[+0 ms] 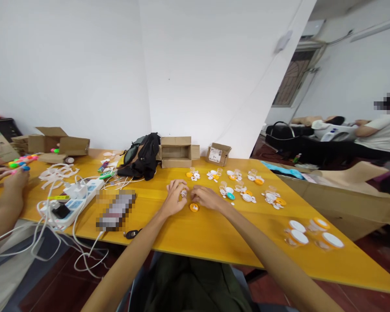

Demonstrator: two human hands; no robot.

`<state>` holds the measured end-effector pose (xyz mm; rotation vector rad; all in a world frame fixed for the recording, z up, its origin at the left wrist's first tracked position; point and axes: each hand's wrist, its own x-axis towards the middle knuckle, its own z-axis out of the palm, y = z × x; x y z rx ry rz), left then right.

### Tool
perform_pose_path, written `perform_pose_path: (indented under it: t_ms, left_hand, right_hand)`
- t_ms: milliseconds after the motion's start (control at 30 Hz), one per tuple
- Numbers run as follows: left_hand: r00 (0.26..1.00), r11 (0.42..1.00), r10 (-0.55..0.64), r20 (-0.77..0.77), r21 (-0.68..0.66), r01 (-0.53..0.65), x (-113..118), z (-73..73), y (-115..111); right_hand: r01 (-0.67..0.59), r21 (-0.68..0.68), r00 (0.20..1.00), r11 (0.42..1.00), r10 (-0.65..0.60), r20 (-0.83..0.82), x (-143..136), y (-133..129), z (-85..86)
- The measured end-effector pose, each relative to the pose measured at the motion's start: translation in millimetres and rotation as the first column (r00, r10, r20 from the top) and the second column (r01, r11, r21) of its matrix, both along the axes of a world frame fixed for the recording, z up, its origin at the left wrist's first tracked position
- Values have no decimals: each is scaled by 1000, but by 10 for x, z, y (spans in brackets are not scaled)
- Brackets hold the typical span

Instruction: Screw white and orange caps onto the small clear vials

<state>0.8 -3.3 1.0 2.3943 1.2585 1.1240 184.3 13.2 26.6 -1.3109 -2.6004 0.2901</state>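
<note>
Holding a small, round, perforated white piece (183,193) at the frame's centre, the left hand (174,197) sits just beside the right hand (203,197), whose fingers curl inward; whether they grip anything cannot be told. Below, a circular orange lid (194,207) lies on the smooth yellow table (188,236). Clear, lidded jars (299,237) stand lower right.

Place: workshop-like room | long yellow table (214,242) | heaped plastic parts (271,197) | cardboard boxes (176,164) | power strip (93,189)
</note>
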Motion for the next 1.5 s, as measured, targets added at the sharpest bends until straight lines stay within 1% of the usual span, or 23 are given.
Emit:
perform_pose_path:
  t_ms: [133,233,300,400,533,767,967,1067,1267,1500]
  left_hand:
    - [985,993,-115,-127,-40,110,3,-10,-4]
    - [956,978,-208,-209,-74,196,7,-5,-4]
    - [942,969,-246,-230,-83,233,8,-3,-3]
    - [935,961,-277,-223,-72,268,4,-11,2]
    - [931,959,-285,-227,-67,277,-1,-28,10]
    - [952,976,-219,-216,-66,209,10,-44,7]
    - [941,965,-255,-223,-114,234,-20,-55,0]
    - [939,963,-264,-223,-112,244,-24,-66,5]
    - [951,971,-231,-205,-108,212,-8,-89,19]
    - [943,965,-261,-205,-85,249,-59,-101,23]
  right_hand:
    - [-23,20,999,1000,24,-34,94,-4,-27]
    - [3,23,999,1000,-2,-49,155,-26,-28]
    - [24,25,998,999,-22,-65,198,-41,-30]
    - [11,32,997,999,-9,-76,250,-51,-41]
    - [-21,41,995,999,25,-99,253,-50,-67]
    - [-52,39,991,998,57,-125,195,-16,-111]
    - [-22,24,993,999,25,-112,206,11,-121]
    - [-7,26,995,1000,9,-104,208,10,-123]
    - [17,11,995,1000,-16,-100,201,-14,-102]
    - [11,24,993,1000,-9,-115,192,18,-126]
